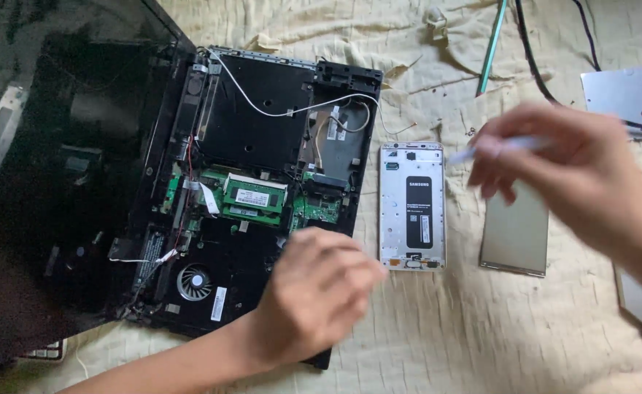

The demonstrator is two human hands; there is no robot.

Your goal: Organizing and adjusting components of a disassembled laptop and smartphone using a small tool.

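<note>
Two hands, left hand [321,292] curled empty over opened laptop [263,182], right hand [576,168] pinching thin white tool [496,148] near phone [412,206]

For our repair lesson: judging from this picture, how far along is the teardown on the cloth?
Done: the laptop lies opened, board and fan bare, and the phone has its back off, with a loose panel beside it. In hand: the right hand holds a thin, blurred tool; the left hand rests on the laptop's edge. Left: memory, fan and cables remain mounted.
</note>
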